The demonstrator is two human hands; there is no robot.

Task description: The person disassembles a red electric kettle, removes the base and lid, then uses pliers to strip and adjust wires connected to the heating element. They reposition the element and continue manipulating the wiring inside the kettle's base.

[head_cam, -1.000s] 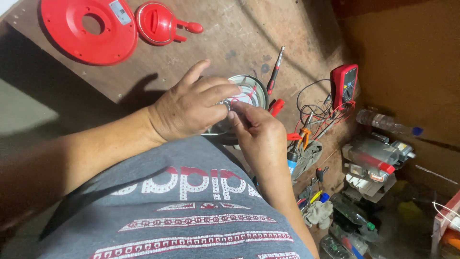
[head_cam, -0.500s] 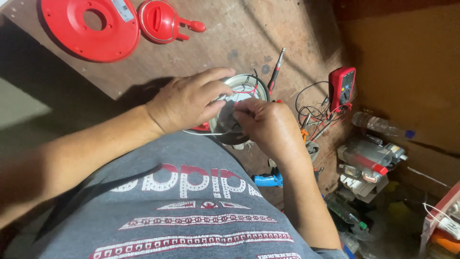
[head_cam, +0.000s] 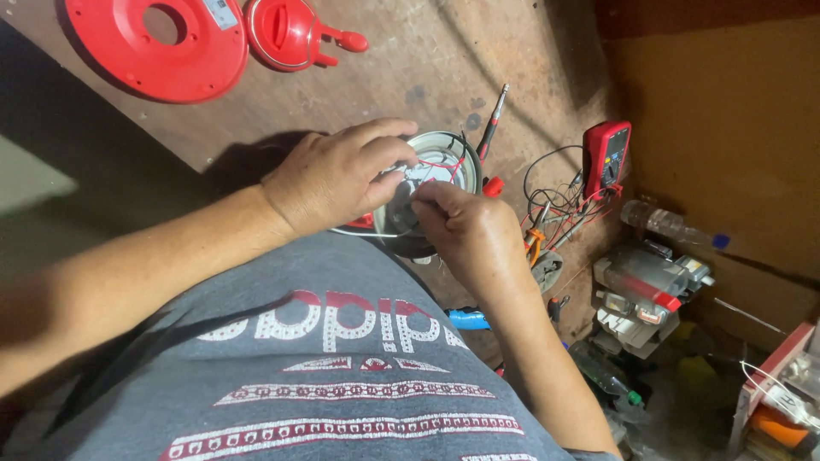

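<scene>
Far left, the red round base plate and the red lidded part beside it lie on the brown surface, untouched and just where they lay a second ago. Moving in: the left hand has slid further over the round metal unit at the surface's near edge, fingers now draped on its rim and curled against the thin red wires on its face. That reads as steadying the unit while the wiring is worked. The right hand, which was pinching open-fingered a second ago, has closed into a tight pinch at the unit's middle; what it grips is hidden under the knuckles, likely a wire end or small fitting. Most of the unit's face is covered by both hands. Rightward, a screwdriver lies just beside the unit, then a red multimeter with tangled leads. The clutter below the edge is hard to make out.
</scene>
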